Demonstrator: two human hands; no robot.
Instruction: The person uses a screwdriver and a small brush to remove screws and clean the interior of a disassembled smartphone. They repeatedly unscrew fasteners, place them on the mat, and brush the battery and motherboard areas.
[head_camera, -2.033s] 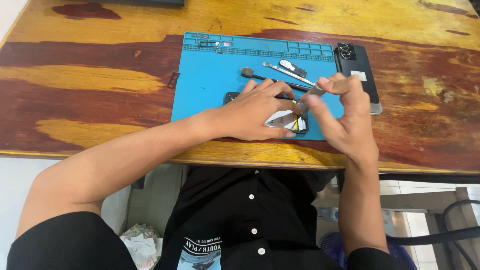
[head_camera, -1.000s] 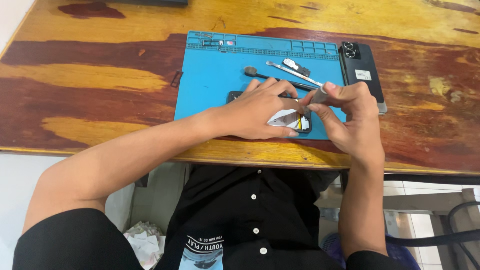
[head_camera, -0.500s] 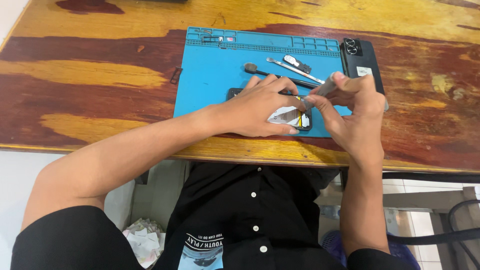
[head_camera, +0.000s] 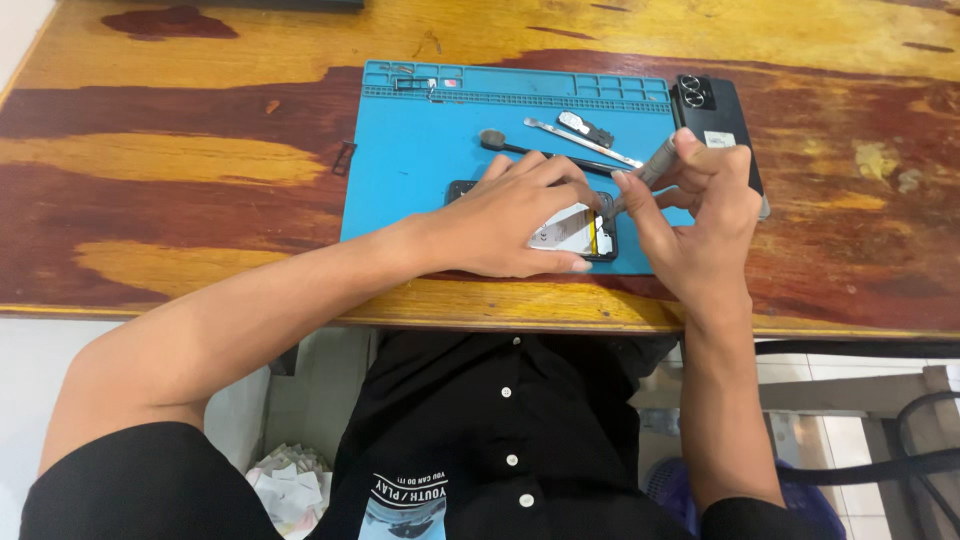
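On the blue mat: an opened phone (head_camera: 575, 232) lies near the mat's (head_camera: 420, 170) front edge, insides facing up, so the soft surface keeps it from sliding.
Left hand: the left hand (head_camera: 515, 215) lies flat over the phone, fingers spread and pressing down, pinning it to the mat; it grips nothing.
Right hand: the right hand (head_camera: 700, 215) is closed around a grey screwdriver (head_camera: 645, 172), pinched near the tip and tilted, with the tip at the phone's right end, seemingly for fine control.
Behind the phone on the mat: a dark brush (head_camera: 530, 150) and metal tweezers (head_camera: 580, 141) lie within easy reach.
Mat's right edge: a black back cover (head_camera: 715, 115) rests half off the mat, clear of the work.
Mat's far edge: small tray compartments (head_camera: 520, 82), apparently for tiny parts.
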